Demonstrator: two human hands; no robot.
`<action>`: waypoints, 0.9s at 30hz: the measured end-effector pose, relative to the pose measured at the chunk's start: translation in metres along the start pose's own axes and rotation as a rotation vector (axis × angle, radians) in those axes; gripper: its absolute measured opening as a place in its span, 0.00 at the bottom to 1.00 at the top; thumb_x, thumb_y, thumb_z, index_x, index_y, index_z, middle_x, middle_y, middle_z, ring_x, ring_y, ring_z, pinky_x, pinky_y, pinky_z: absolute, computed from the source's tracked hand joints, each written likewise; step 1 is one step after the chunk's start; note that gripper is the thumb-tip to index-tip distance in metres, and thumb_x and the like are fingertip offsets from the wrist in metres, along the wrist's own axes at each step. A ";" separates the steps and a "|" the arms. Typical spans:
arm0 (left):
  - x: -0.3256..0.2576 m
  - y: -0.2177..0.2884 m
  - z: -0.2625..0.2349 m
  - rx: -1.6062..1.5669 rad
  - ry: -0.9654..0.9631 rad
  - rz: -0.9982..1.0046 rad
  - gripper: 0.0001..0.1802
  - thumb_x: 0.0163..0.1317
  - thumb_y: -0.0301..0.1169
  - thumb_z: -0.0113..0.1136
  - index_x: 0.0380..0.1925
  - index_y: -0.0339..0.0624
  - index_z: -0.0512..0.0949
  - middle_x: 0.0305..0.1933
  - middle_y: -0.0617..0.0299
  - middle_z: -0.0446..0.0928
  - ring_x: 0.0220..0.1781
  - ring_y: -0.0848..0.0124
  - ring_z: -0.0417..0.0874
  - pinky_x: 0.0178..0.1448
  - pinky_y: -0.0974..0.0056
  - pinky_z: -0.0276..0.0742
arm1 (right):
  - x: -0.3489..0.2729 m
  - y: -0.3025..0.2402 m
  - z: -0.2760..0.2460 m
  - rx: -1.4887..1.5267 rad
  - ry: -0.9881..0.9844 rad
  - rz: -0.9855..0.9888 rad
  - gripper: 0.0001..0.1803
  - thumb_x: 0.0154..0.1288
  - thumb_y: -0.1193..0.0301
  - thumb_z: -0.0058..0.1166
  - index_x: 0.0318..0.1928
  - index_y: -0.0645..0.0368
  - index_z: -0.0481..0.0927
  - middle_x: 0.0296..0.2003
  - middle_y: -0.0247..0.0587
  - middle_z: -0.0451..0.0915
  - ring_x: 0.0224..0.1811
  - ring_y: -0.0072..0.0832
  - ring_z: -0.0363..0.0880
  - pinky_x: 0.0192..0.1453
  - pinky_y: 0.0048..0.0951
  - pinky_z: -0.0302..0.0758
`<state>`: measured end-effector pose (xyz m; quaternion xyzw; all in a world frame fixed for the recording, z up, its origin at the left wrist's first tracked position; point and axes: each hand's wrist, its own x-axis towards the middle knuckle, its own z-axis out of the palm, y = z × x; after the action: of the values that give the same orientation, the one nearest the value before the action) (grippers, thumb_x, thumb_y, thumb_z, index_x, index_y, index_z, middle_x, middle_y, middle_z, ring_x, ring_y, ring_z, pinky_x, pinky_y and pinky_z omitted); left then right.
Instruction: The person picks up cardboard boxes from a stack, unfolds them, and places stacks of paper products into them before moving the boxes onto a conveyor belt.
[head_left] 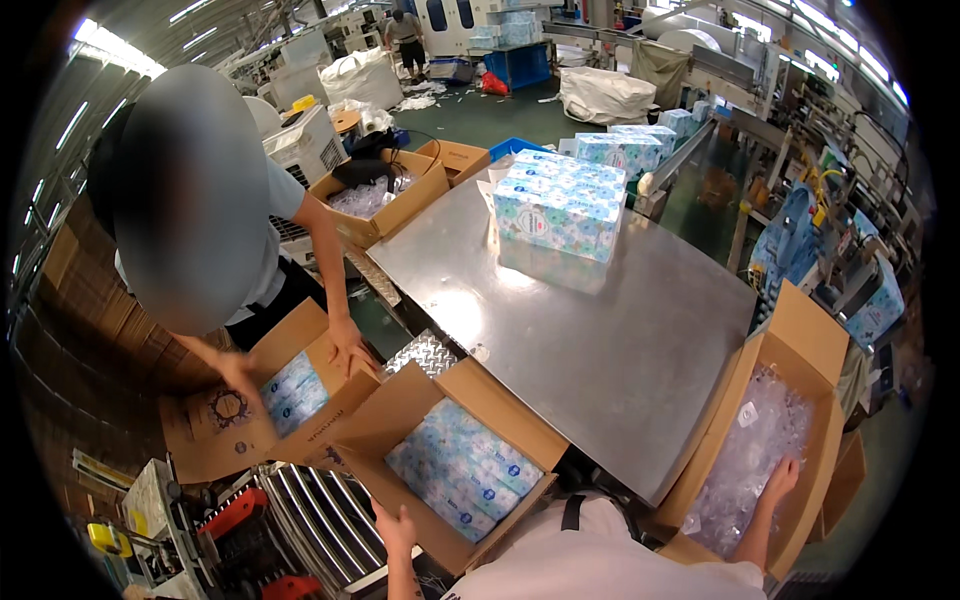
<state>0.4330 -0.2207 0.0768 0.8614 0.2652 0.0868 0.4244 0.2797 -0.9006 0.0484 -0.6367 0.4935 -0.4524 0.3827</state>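
My left hand (397, 530) is at the outer left side of an open cardboard carton (375, 455), its thumb apart from the fingers and its palm near the wall. Inside that carton lie blue-and-white patterned tissue packs (465, 470) in rows. On the right, my right hand (782, 482) reaches into another open carton (826, 450), filled with clear plastic pieces (755, 450). Its fingers are curled among the pieces; what they hold, if anything, is too small to make out.
A co-worker's hands (345, 345) are at another carton (200, 425) of packs on the left. A metal table (600, 365) ahead bears a stack of tissue packs (560, 200). Rollers (325, 515) run at lower left; machinery (800, 230) stands at right.
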 end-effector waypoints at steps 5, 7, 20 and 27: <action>0.014 -0.005 -0.001 -0.028 -0.110 0.129 0.35 0.54 0.22 0.53 0.61 0.35 0.52 0.47 0.39 0.73 0.50 0.49 0.75 0.52 0.59 0.70 | -0.032 -0.101 0.083 0.392 -0.300 -0.012 0.05 0.59 0.73 0.47 0.27 0.57 0.74 0.23 0.28 0.70 0.24 0.15 0.66 0.27 0.18 0.65; 0.016 0.011 0.002 -0.038 -0.149 0.160 0.34 0.54 0.21 0.52 0.62 0.34 0.52 0.48 0.39 0.73 0.51 0.48 0.75 0.52 0.59 0.70 | -0.077 -0.121 0.126 0.414 -0.596 0.007 0.03 0.58 0.72 0.50 0.29 0.57 0.75 0.25 0.30 0.74 0.25 0.16 0.69 0.29 0.19 0.68; 0.020 -0.007 0.003 0.014 -0.028 0.216 0.28 0.59 0.20 0.48 0.60 0.32 0.56 0.55 0.43 0.69 0.56 0.54 0.72 0.57 0.61 0.65 | -0.352 -0.198 0.255 0.314 -1.932 -0.461 0.17 0.60 0.65 0.54 0.48 0.59 0.75 0.37 0.43 0.79 0.37 0.32 0.78 0.43 0.29 0.73; 0.028 -0.013 0.011 0.060 -0.022 0.210 0.28 0.58 0.27 0.51 0.59 0.34 0.57 0.53 0.39 0.70 0.56 0.49 0.70 0.57 0.58 0.66 | -0.363 -0.205 0.264 0.210 -2.105 -0.057 0.33 0.59 0.76 0.52 0.64 0.54 0.56 0.25 0.37 0.76 0.26 0.21 0.77 0.31 0.24 0.74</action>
<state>0.4563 -0.2070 0.0577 0.8977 0.1715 0.1133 0.3896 0.5519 -0.4912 0.0896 -0.6829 -0.1437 0.2782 0.6600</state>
